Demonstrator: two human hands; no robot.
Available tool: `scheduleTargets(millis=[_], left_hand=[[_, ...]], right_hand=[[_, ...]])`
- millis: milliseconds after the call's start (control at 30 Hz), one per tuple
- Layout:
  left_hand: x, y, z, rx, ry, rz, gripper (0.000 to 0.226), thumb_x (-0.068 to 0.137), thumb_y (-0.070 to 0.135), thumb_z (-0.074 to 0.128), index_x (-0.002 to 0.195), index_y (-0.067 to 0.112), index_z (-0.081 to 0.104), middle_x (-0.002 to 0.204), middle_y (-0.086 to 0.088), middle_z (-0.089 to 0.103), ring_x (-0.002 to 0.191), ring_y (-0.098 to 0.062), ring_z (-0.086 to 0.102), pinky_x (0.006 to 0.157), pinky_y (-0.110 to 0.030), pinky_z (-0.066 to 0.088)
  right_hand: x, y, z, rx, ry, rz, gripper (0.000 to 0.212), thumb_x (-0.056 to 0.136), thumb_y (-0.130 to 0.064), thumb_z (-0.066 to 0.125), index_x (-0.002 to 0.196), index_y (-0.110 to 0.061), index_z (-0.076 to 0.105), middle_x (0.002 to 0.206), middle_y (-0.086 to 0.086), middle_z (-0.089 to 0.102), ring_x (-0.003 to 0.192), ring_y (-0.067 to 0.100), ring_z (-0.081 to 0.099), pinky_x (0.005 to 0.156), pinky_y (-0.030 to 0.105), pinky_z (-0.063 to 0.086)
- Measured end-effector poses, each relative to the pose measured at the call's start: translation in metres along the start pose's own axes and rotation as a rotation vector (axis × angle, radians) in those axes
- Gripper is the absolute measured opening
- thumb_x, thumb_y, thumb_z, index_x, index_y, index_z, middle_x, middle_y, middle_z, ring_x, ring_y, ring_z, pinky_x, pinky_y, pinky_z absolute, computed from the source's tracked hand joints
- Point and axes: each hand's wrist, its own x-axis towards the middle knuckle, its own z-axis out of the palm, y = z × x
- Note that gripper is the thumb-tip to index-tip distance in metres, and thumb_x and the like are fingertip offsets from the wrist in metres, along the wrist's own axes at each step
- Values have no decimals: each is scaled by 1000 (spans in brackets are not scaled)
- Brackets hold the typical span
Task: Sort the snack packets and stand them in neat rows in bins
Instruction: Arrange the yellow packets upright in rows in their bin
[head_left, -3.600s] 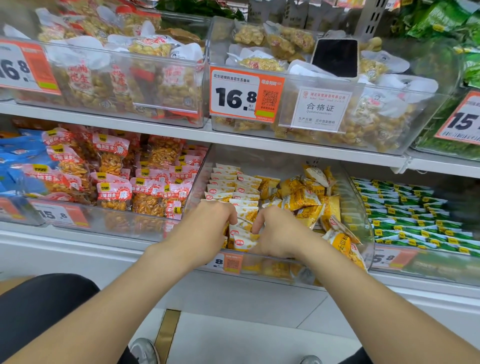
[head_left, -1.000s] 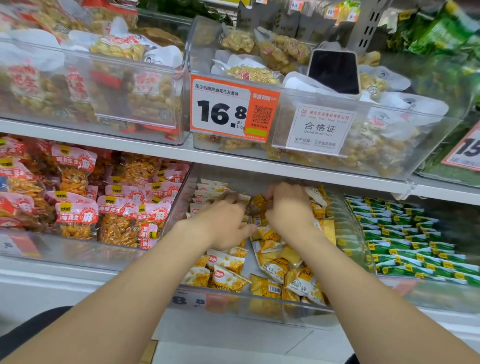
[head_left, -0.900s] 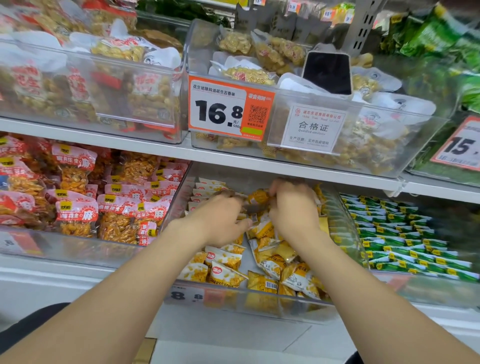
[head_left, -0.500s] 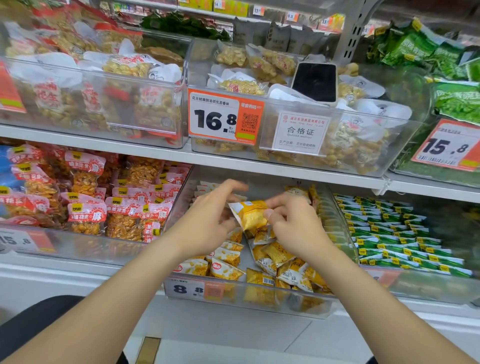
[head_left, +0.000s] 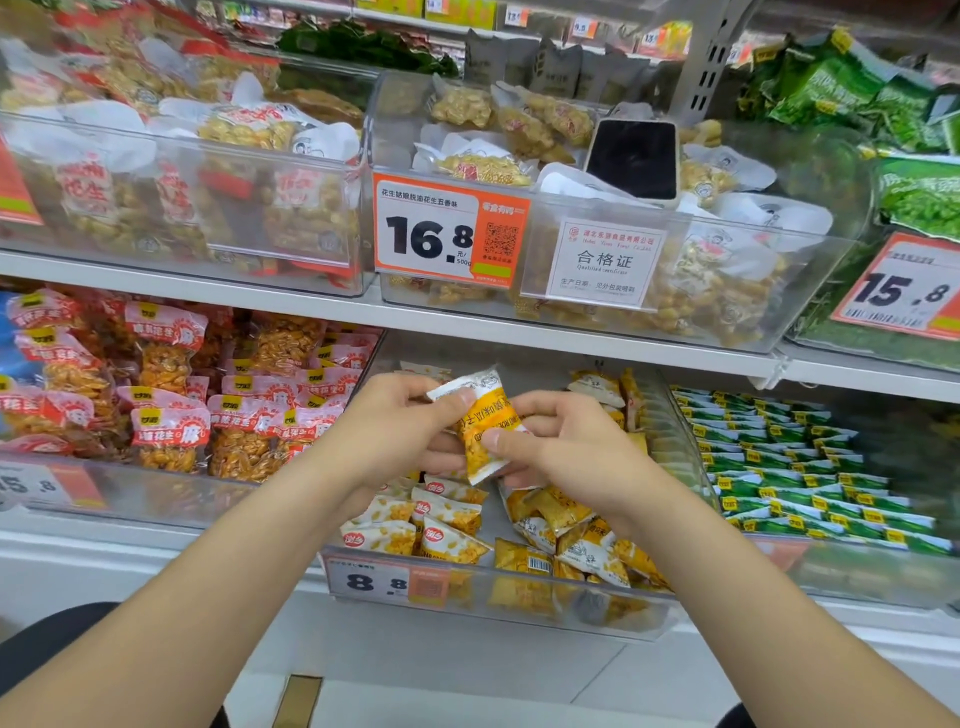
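- One yellow packet (head_left: 480, 431) with white ends is held in the air, tilted, just above the middle bin (head_left: 519, 592) on the lower shelf.
- In that bin's left part about five red-logo packets (head_left: 451, 545) stand leaning in a loose cluster. In its right part lies a jumbled heap of yellow packets (head_left: 587, 545), too tangled to count.
- One bin on each side: red peanut packets (head_left: 171, 410) to the left, green packets (head_left: 779, 467) in tidy rows to the right.
- Three price tags read clearly: 16.8 (head_left: 449, 231), 15.8 (head_left: 904, 291) and 8.8 (head_left: 379, 582).
- One dark phone (head_left: 634, 158) leans on the bags in the upper middle bin, beside one white certificate card (head_left: 605, 260).
- This is a shop aisle with white shelves (head_left: 311, 312) and clear plastic bins, pale floor below.
- The left hand (head_left: 395, 431) pinches the packet's upper white end between thumb and curled fingers.
- The right hand (head_left: 566, 447) grips its lower half, thumb on the front, fingers curled behind.
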Motion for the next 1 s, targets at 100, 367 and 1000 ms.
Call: scheduleTargets(millis=[100, 367, 1000], left_hand=[[2, 2, -1, -35, -22, -109, 22, 100, 24, 69, 118, 11, 70, 103, -14, 80, 88, -29, 79, 82, -47, 65], [6, -4, -2, 22, -54, -166, 22, 96, 21, 76, 114, 9, 73, 111, -9, 79, 99, -23, 78, 88, -44, 64], [58, -42, 13, 1399, -107, 356, 34, 109, 46, 36, 115, 21, 58, 135, -4, 59, 135, -29, 48, 104, -51, 41]], right_hand=[[4, 1, 0, 20, -1, 8, 20, 94, -13, 74, 113, -17, 75, 98, 10, 81, 92, 30, 79, 88, 46, 64], [12, 8, -2, 25, 190, -39, 43, 92, -17, 78, 131, -19, 60, 93, 5, 79, 77, 15, 76, 71, 35, 56], [85, 4, -2, -1248, 373, 27, 31, 100, 0, 58, 130, -8, 62, 129, 19, 65, 118, 38, 65, 90, 43, 55]])
